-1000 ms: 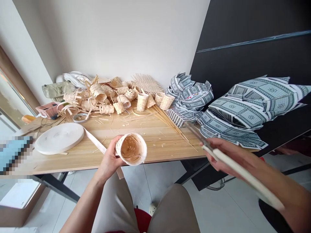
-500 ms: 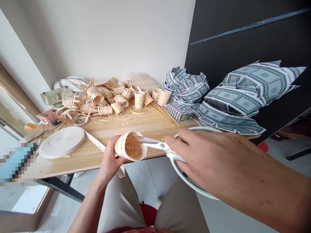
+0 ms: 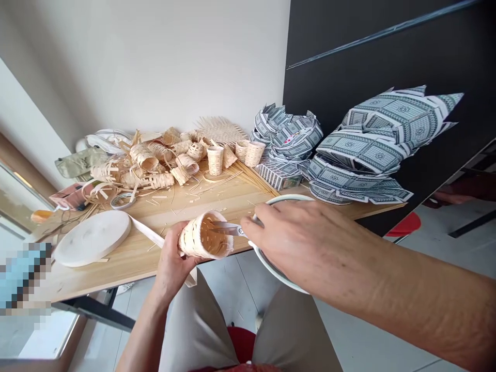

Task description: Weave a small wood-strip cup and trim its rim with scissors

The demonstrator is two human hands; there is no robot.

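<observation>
Head view: the left hand (image 3: 173,253) is gripping a pale woven bamboo cup-shaped basket (image 3: 205,237), its fingers curling around the basket's underside. The right hand (image 3: 302,235) is holding white-handled steel scissors (image 3: 228,229) with its fingers closed over the handle, the blades sitting inside the basket's open mouth, above a light wooden table (image 3: 163,209).

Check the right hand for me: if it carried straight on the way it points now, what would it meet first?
The right hand would probably meet the rim of the woven bamboo cup held in the left hand. The scissors' blades reach into its mouth, though depth is hard to judge here.
</observation>
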